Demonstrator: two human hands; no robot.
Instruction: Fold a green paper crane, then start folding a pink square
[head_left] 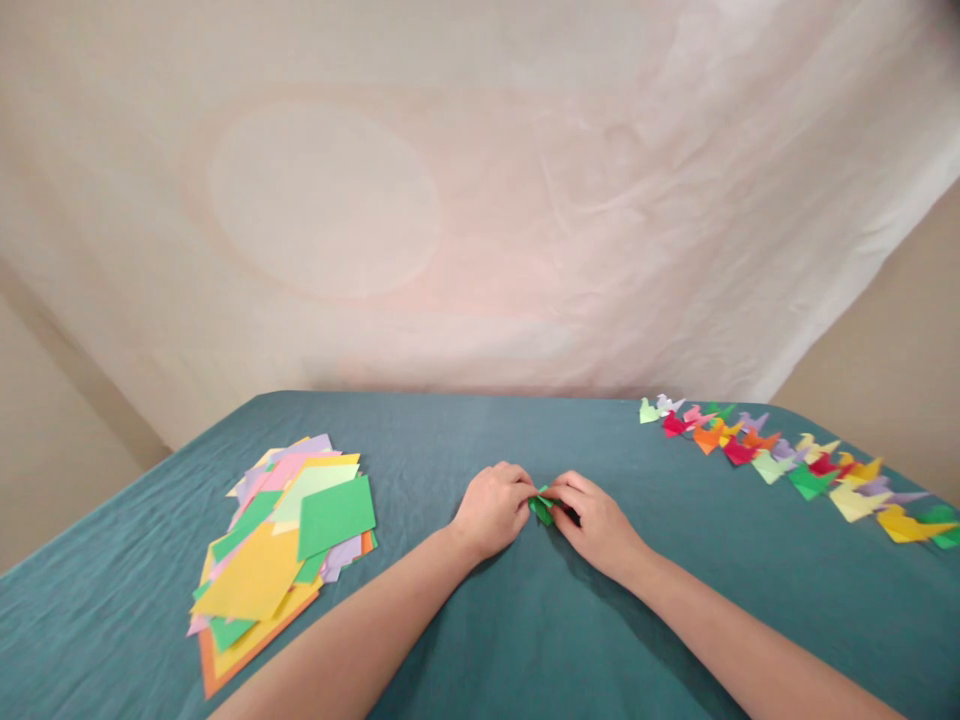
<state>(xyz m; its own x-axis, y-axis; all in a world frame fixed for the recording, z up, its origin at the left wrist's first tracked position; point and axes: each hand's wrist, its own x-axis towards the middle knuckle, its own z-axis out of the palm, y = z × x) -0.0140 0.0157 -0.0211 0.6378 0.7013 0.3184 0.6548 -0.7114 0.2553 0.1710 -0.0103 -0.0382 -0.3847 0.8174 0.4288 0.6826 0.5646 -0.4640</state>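
Note:
A small folded piece of green paper (541, 508) is between my two hands, low over the middle of the table. My left hand (496, 508) pinches its left side, the fingers curled together. From the right, the thumb and fingertips of my right hand (592, 520) grip the other side. The fingers cover much of the paper, so its exact folded form cannot be made out.
A loose pile of coloured paper squares (255, 575) lies on the left of the teal tablecloth (450, 430). Several folded paper birds (814, 480) stand in rows along the right side. A pale cloth (487, 200) hangs behind the table.

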